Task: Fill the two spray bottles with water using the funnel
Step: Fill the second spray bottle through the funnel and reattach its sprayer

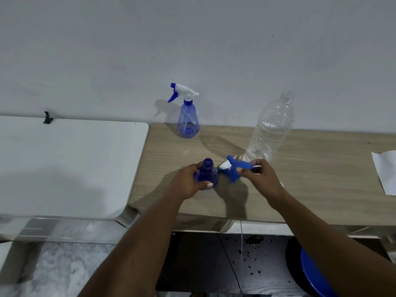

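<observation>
My left hand grips an uncapped blue spray bottle standing upright on the wooden table; its neck is open. Just to its right, my right hand holds the blue and white spray head removed from it, tilted above the table. A second blue spray bottle with its trigger head on stands at the back by the wall. A tall clear plastic bottle, uncapped and partly filled with water, stands behind my right hand. No funnel is in view.
A white table adjoins the wooden one on the left, with a small black clip at its back edge. A white paper sheet lies at the far right. Below are a blue stool, wet floor spots and a cable.
</observation>
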### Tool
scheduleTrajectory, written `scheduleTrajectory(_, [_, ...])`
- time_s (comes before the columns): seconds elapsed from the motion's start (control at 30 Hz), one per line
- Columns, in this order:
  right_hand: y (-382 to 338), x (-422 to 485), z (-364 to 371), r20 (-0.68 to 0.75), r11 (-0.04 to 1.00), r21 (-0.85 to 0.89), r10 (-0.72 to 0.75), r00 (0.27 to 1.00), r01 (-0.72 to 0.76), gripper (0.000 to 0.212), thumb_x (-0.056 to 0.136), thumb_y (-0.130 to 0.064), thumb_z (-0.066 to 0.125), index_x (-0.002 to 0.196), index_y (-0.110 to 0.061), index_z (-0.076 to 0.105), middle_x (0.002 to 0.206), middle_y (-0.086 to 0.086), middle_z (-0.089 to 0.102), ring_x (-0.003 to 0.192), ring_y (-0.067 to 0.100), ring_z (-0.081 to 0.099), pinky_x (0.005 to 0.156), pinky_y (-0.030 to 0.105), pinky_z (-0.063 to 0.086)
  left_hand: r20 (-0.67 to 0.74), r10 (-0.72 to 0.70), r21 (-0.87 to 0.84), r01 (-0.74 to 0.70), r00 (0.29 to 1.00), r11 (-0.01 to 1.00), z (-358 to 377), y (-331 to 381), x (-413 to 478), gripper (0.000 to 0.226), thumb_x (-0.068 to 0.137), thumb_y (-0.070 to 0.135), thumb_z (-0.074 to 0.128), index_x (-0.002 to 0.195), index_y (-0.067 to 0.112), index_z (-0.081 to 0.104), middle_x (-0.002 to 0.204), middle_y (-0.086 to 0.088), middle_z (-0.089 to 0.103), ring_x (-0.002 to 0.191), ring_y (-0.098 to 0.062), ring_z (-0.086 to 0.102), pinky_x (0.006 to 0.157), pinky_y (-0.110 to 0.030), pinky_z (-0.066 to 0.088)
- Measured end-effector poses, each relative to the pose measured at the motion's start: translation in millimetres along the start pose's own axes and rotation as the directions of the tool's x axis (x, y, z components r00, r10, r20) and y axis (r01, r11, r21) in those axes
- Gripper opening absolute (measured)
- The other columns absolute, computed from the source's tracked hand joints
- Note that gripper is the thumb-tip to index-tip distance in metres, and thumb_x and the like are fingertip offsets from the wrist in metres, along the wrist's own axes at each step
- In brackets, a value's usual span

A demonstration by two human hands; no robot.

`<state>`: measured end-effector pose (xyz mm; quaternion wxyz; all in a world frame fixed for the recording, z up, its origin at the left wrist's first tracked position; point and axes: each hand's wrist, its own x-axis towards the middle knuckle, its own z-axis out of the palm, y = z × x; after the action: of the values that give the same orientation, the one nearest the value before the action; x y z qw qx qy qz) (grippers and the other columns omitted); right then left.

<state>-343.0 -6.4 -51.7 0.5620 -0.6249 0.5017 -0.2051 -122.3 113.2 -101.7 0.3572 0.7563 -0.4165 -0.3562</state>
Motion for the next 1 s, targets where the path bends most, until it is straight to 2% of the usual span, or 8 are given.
scheduleTrajectory(0.13, [45,-18,0,-0.075,0.979,-0.169,-0.127,0.989,0.113,0.051,0.070,-0.033,0.090,0.103,-0.023,0.053,0.104,-0.004,0.065,0.100,0.017,0.065,0.085,0.036,0.055,0.002,-0.022,-0.011,0.022,1.000,1.000,0,0,2,0.067,0.064,0.036,0.090,0.125,0.032,0.062,0.111,0.008,0.070,0.100,-0.013,0.065,0.092,-0.032,0.050])
scheduleTrajectory(0.3, [72,-35,1,-0.055,0.923,-0.366,-0.145,0.988,0.115,0.061,0.067,-0.050,0.087,0.109,-0.028,0.048,0.106,-0.007,0.062,0.094,0.013,0.062,0.079,0.033,0.054,0.011,-0.028,-0.006,0.028,1.000,1.000,0,1,2,0.070,0.065,0.037,0.090,0.129,0.030,0.060,0.114,0.006,0.068,0.104,-0.015,0.063,0.093,-0.032,0.048])
scheduleTrajectory(0.5, [88,-29,-2,0.009,0.669,-0.718,-0.269,0.963,0.194,0.073,0.070,-0.071,0.069,0.126,-0.029,0.051,0.120,-0.004,0.065,0.110,0.018,0.059,0.093,0.042,0.050,0.012,-0.024,0.007,0.024,1.000,1.000,0,3,0,0.071,0.067,0.036,0.089,0.131,0.029,0.059,0.116,0.006,0.067,0.105,-0.015,0.061,0.092,-0.030,0.046])
scheduleTrajectory(0.6, [88,-27,-1,0.022,0.604,-0.776,-0.261,0.965,0.181,0.074,0.071,-0.073,0.067,0.127,-0.027,0.053,0.123,-0.003,0.064,0.116,0.020,0.055,0.094,0.040,0.046,0.008,-0.032,-0.003,0.032,0.999,0.999,-1,5,-1,0.069,0.068,0.034,0.089,0.130,0.028,0.060,0.112,0.008,0.066,0.102,-0.013,0.061,0.086,-0.026,0.041])
scheduleTrajectory(0.7, [79,-31,0,0.006,0.604,-0.769,-0.320,0.947,0.209,0.075,0.073,-0.083,0.056,0.124,-0.028,0.054,0.122,-0.006,0.061,0.114,0.018,0.054,0.092,0.037,0.042,0.017,-0.033,-0.014,0.033,0.999,0.999,-1,6,-2,0.068,0.069,0.032,0.089,0.130,0.028,0.059,0.112,0.008,0.065,0.101,-0.012,0.060,0.085,-0.025,0.040])
scheduleTrajectory(0.8, [56,-28,2,-0.055,0.688,-0.665,-0.434,0.899,0.291,0.067,0.085,-0.073,0.051,0.124,-0.018,0.058,0.124,0.002,0.062,0.115,0.019,0.053,0.092,0.032,0.041,0.019,-0.017,-0.004,0.017,1.000,1.000,-1,6,-3,0.068,0.070,0.033,0.088,0.131,0.029,0.058,0.112,0.008,0.064,0.102,-0.012,0.059,0.085,-0.025,0.040])
scheduleTrajectory(0.87, [34,-15,8,-0.033,0.690,-0.650,-0.443,0.896,0.318,0.056,0.091,-0.058,0.057,0.126,-0.015,0.058,0.126,0.007,0.062,0.117,0.023,0.053,0.092,0.033,0.043,0.008,-0.010,-0.007,0.010,1.000,1.000,-1,4,-2,0.068,0.069,0.032,0.089,0.130,0.029,0.058,0.111,0.008,0.065,0.101,-0.013,0.060,0.085,-0.025,0.041])
scheduleTrajectory(1.0, [-7,27,26,0.084,0.692,-0.681,-0.249,0.965,0.238,0.045,0.094,-0.040,0.062,0.128,-0.013,0.051,0.125,0.012,0.059,0.113,0.030,0.056,0.088,0.038,0.046,0.004,-0.002,-0.013,0.002,1.000,1.000,0,0,-2,0.068,0.068,0.031,0.089,0.129,0.029,0.060,0.111,0.007,0.068,0.102,-0.014,0.063,0.087,-0.025,0.046])
